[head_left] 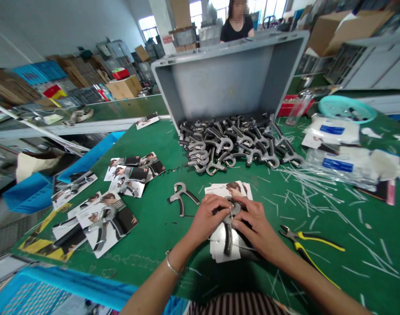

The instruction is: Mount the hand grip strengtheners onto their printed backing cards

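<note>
Both hands meet over 1 hand gripper (228,232) lying on a printed backing card (219,245) on the green table (160,258). Left hand (207,218) and right hand (257,223) pinch at its coil end. 1 loose gripper (182,197) just left. Yellow-handled pliers (305,245) right. Tipped grey crate (226,74) behind, pile of grippers (236,146) at its mouth. Carded grippers (101,223) far left.

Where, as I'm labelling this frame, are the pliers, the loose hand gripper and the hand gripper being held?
pliers (295,239): head view, on the pivot.
loose hand gripper (180,197): head view, just below its spring coil.
held hand gripper (228,241): head view, on its dark lower handle.
</note>
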The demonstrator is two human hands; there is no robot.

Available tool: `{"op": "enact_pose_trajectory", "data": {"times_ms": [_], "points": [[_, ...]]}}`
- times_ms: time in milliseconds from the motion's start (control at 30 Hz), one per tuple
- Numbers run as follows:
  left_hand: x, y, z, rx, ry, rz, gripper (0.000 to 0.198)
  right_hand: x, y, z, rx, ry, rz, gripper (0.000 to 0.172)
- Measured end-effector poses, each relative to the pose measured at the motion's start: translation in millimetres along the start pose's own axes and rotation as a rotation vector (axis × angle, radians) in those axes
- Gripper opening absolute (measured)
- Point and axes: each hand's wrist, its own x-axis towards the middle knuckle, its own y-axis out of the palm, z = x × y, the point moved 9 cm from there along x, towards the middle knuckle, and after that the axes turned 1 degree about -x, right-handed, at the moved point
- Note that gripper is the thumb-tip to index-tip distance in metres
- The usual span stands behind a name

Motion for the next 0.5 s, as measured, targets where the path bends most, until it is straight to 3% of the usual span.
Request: {"op": "enact_pose_trajectory", "data": {"times_ms": [333,500], "points": [[-1,0.2,-3,0.006,0.036,0.01,0.005,0,0,-1,-0.012,-0.011,-0.001,0.019],[-3,3.9,-11,0.047,0.11,0.09,0.006,4,-5,-3,0.03,0.029,-0.06,0.02]]}}
